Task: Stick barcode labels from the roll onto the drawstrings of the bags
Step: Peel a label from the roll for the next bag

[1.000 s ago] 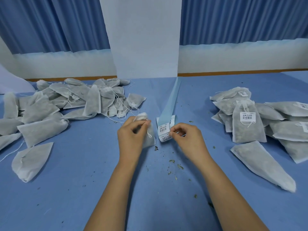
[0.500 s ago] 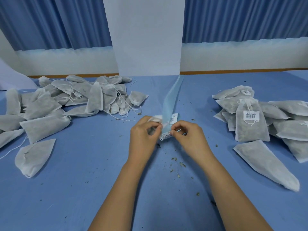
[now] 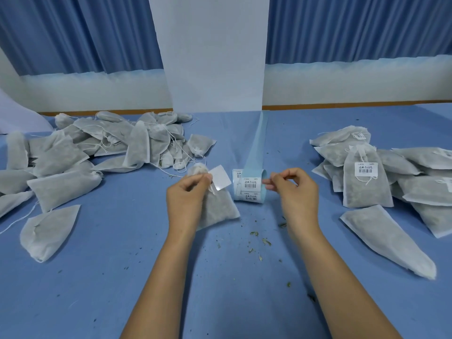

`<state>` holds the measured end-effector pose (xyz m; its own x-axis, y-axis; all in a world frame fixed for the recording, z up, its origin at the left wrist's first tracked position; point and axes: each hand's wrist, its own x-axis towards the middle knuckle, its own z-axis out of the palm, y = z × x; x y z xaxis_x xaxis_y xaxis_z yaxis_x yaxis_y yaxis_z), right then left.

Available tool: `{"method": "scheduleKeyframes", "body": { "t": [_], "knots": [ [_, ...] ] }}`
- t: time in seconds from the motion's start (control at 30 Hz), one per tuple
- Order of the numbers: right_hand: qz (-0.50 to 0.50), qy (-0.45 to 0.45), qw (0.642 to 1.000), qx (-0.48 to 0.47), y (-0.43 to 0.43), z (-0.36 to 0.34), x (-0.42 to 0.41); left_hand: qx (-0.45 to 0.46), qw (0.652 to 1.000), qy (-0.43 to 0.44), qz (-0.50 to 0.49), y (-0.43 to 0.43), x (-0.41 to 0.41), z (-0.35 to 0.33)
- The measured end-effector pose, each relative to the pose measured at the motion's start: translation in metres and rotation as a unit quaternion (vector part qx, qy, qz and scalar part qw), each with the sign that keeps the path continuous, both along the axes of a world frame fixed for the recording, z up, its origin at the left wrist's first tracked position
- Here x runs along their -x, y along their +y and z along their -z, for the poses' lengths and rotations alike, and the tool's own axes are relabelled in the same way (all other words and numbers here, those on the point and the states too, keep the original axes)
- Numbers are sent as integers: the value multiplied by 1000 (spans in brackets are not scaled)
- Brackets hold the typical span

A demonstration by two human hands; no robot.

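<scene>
Centrally, smooth white square label (image 3: 221, 177) above soft fibrous grey bag (image 3: 219, 210)

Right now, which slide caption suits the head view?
Left hand holds a peeled label and a filled bag; right hand beside the label roll.

A blue table cloth (image 3: 220, 289) is speckled with dry green leaf crumbs (image 3: 254, 233) near its middle. Behind it, pleated blue curtains (image 3: 85, 33) hang on either side of a white pillar (image 3: 215, 57), above a pale wall band (image 3: 97, 94).
</scene>
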<state>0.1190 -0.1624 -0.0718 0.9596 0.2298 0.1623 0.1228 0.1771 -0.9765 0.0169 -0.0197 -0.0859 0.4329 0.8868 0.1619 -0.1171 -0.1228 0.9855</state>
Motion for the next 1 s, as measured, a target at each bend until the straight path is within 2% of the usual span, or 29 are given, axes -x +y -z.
{"method": "scheduleKeyframes", "body": {
  "t": [0.07, 0.17, 0.27, 0.47, 0.63, 0.7, 0.83, 1.0],
  "knots": [
    [-70, -46, 996, -1, 2, -2, 5, -21, 998, 33, 52, -4, -1, 0],
    [-173, -111, 977, 50, 7, -1, 13, -43, 990, 56, 123, -11, -3, -1],
    [-172, -157, 969, 84, 8, 3, 13, -37, 985, 53, 157, -14, -3, -1],
    [-202, -114, 968, 98, -3, -4, 1, -15, 977, 56, 203, -13, 0, -1],
    [-199, -76, 976, 34, -19, -13, -11, -11, 982, 57, 179, -9, 1, -1],
    [-214, -77, 974, -7, -19, -14, -10, -24, 981, 67, 180, -9, 1, 0],
    [-267, -112, 957, -24, -12, -12, 1, -57, 973, 69, 214, -14, 2, -3],
    [-282, -102, 952, -55, -7, -9, 7, -57, 965, 60, 249, -19, 1, -4]
  ]
}}
